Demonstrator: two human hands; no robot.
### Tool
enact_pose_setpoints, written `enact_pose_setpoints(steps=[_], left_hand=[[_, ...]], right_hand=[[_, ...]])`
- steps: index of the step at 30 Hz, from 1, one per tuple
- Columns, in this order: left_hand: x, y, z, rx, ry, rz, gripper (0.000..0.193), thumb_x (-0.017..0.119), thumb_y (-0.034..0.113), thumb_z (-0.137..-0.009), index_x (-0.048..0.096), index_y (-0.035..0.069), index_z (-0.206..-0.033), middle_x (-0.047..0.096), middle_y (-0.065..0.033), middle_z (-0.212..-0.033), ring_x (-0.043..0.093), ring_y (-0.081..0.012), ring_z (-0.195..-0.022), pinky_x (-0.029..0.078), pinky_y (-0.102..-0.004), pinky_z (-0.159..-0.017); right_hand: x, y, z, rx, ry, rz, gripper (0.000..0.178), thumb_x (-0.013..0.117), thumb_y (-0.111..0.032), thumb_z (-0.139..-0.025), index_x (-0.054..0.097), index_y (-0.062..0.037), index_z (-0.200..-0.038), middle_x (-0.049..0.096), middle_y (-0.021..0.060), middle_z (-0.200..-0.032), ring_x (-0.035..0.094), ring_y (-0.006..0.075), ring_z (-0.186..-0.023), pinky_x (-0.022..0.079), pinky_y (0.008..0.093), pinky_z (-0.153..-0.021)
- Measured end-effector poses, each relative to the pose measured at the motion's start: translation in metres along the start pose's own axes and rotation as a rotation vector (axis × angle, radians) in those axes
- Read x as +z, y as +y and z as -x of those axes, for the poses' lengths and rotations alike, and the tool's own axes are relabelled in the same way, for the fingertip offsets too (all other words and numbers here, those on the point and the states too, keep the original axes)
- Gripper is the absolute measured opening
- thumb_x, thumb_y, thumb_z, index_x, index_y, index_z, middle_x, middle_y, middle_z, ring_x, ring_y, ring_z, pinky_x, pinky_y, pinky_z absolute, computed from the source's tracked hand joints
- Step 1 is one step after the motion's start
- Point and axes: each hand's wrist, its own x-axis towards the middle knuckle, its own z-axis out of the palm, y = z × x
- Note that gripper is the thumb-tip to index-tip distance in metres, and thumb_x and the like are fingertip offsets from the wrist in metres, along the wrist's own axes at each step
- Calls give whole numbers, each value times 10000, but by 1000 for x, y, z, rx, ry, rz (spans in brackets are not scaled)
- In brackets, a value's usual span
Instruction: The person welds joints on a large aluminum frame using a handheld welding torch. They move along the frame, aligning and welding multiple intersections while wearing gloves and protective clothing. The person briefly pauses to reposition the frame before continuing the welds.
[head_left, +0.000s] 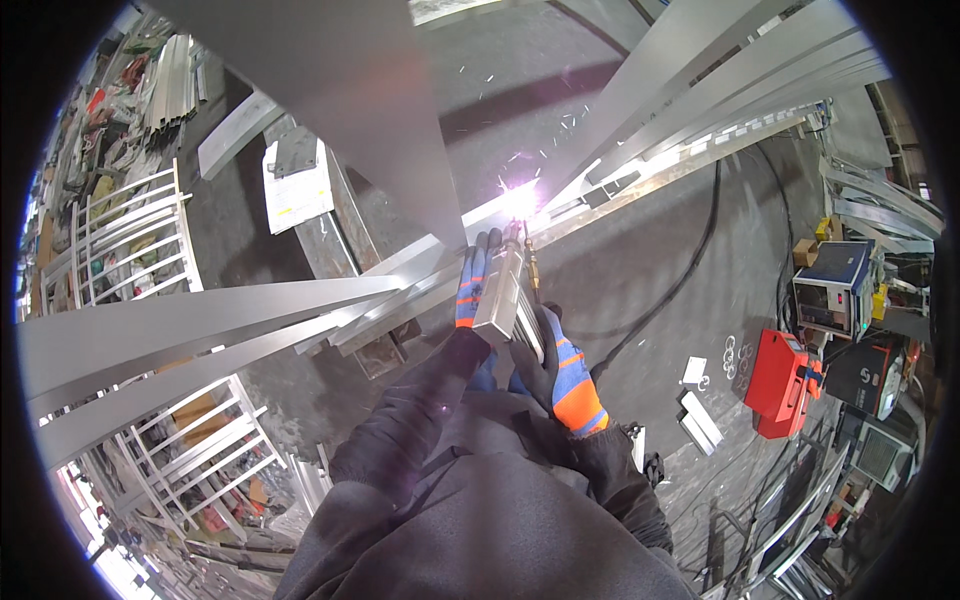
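Observation:
Bright white-violet light and sparks (520, 198) burn at the tip of a handheld welding torch (498, 300) with a boxy metal body and a thin brass-coloured tube beside it. My right hand (572, 378), in a blue and orange glove with dark palm, is closed around the torch's rear part. My left hand (470, 285), in a matching glove, lies along the torch's left side. Its fingers stretch out toward a pale metal rail (440, 246), where upright flat bars (230, 310) meet. Glare hides the joint itself.
A dark cable (690, 265) curves over the floor on the right. Beyond it stand a red case (778, 385) and a blue-and-white machine (832, 288). White slatted frames (135, 235) are at the left. A wide grey bar (350, 90) rises close in front.

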Motion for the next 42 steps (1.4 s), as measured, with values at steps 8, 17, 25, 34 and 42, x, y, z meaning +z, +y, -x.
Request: enact_pose_setpoints(steps=[8,17,25,34,42], left_hand=[[2,-12,-2,25,-6,-275,701,468,94,-1012,160,92,-1642,239,-118,-1708,249,-255,-1569,235,-396,-1287],[-2,-8,-3,33,-55,-790,700,498,207,-1000,248,109,-1646,234,-115,-1710,213,-312,-1579,225,-455,-1281],[-1,-9,-4,58,-121,-1009,671,456,258,-1032,250,120,-1655,228,-107,-1713,165,-305,-1597,167,-475,-1297],[-5,4,-10,-91,53,-489,605,513,217,-1033,330,56,-1586,349,-201,-1626,323,-398,-1499,276,-482,-1251],[-13,37,-4,6,-49,-738,436,486,74,-1008,483,40,-1443,333,-185,-1645,292,-414,-1516,257,-471,-1256]], right_hand=[[1,3,4,65,6,62,580,651,-246,-975,445,-5,-1460,678,282,-1199,678,449,-1114,531,449,-912],[-5,-3,7,48,-23,55,600,636,-244,-965,418,-30,-1480,679,299,-1167,671,487,-1067,535,481,-863],[-3,4,13,84,-23,75,607,629,-230,-960,407,-28,-1488,675,307,-1169,680,472,-1074,536,480,-879],[-6,19,35,-73,68,5,629,651,-145,-982,378,17,-1525,665,214,-1284,679,258,-1107,534,400,-930],[-52,27,56,226,100,-220,656,693,-180,-955,411,-29,-1528,657,196,-1241,652,254,-1087,520,386,-923]])
